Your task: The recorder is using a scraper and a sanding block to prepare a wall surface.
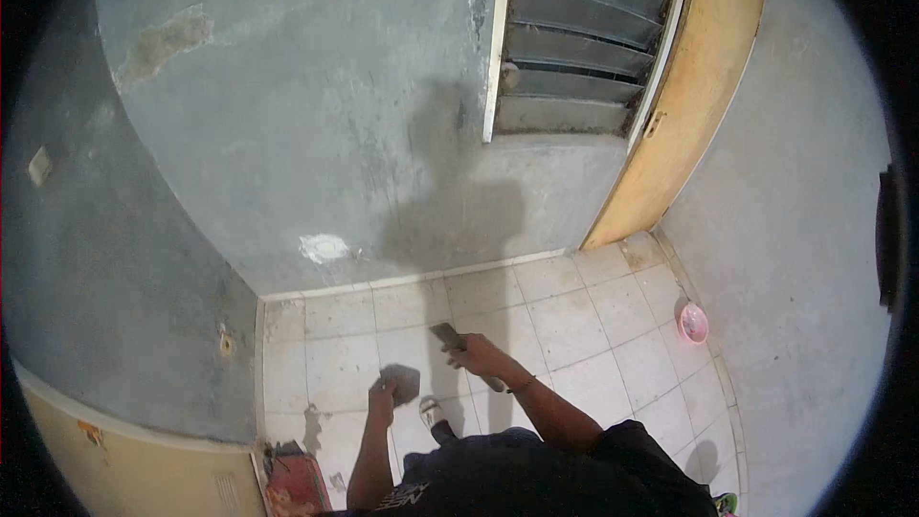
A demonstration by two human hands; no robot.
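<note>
My left hand (382, 395) grips a flat grey plate-like piece (403, 383) by its edge, low in front of my body. Further right, my right hand (474, 355) is closed around a long flat tool, perhaps a trowel or scraper (448, 335); its broad end points up and left, and its other end shows below my wrist. The two held things are apart, over the tiled floor. Ahead stands a grey plastered wall (301, 158) with a white patch (324, 248) low down and a rough brownish patch (166, 43) at the upper left.
A red container (296, 482) stands on the floor at lower left. A pink bowl (693, 324) sits by the right wall. A louvered glass window (578, 50) and a wooden door (682, 108) are at upper right. My shoe (432, 413) rests on the white tiles (567, 323).
</note>
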